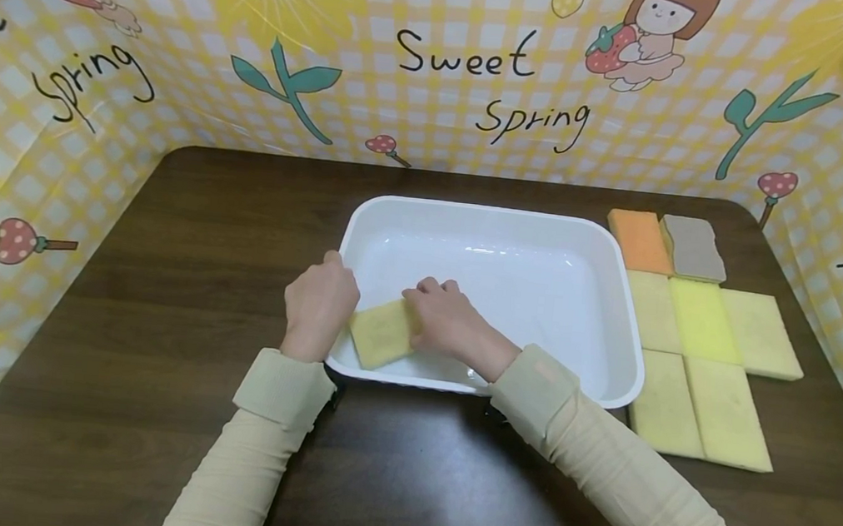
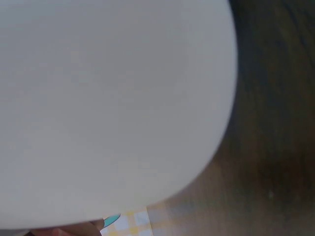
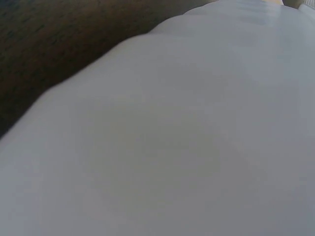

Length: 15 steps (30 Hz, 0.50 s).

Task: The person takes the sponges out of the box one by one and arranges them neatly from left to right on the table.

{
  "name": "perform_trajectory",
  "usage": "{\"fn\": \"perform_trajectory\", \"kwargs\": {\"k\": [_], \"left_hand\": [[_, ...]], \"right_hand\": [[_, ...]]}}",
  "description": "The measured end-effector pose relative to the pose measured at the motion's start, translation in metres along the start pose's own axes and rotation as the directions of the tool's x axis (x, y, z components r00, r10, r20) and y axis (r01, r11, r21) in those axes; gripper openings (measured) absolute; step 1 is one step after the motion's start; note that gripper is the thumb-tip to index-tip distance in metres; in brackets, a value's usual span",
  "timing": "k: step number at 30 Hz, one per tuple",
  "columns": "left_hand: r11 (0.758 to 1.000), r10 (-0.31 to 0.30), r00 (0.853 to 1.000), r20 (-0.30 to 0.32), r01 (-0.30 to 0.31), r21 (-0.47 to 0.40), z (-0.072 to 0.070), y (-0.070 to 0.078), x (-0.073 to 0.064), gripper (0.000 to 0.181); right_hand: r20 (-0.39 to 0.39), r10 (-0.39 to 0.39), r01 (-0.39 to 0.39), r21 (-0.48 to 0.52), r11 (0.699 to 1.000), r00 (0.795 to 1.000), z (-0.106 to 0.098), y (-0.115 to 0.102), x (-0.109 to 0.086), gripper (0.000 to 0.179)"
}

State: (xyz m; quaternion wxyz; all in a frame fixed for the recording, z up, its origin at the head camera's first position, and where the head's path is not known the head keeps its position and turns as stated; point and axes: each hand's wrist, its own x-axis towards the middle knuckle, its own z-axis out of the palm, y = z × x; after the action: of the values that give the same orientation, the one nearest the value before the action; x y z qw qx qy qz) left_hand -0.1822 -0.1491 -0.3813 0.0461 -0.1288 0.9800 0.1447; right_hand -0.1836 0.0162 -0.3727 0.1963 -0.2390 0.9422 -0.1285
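A white rectangular basin stands on the table, a little water shining inside it. At its left rim my left hand grips the edge with curled fingers. Inside the basin's near left corner is a pale yellow flat sponge, tilted. My right hand holds the sponge by its right side; the fingertips are partly hidden. In the left wrist view the basin's outer wall fills most of the picture. The right wrist view is nearly all white basin wall, close up.
To the basin's right lie an orange sponge, a grey sponge, a bright yellow sponge and several pale yellow ones. Dark wooden table surrounds the basin. A yellow checked cloth hangs behind and at both sides.
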Motion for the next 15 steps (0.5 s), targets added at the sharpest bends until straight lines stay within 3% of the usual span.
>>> {"fn": "perform_trajectory", "kwargs": {"k": [8, 15], "left_hand": [[1.000, 0.008, 1.000, -0.013, -0.008, -0.003, 0.0000, -0.0004, -0.0002, 0.034], [1.000, 0.023, 0.999, -0.035, -0.023, -0.002, 0.0001, -0.0011, -0.0011, 0.033]], "right_hand": [[-0.005, -0.014, 0.014, -0.048, 0.999, 1.000, -0.0013, -0.0002, -0.0017, 0.060], [-0.022, -0.029, 0.029, -0.033, 0.999, 0.999, -0.0009, -0.0001, -0.0012, 0.059]]}}
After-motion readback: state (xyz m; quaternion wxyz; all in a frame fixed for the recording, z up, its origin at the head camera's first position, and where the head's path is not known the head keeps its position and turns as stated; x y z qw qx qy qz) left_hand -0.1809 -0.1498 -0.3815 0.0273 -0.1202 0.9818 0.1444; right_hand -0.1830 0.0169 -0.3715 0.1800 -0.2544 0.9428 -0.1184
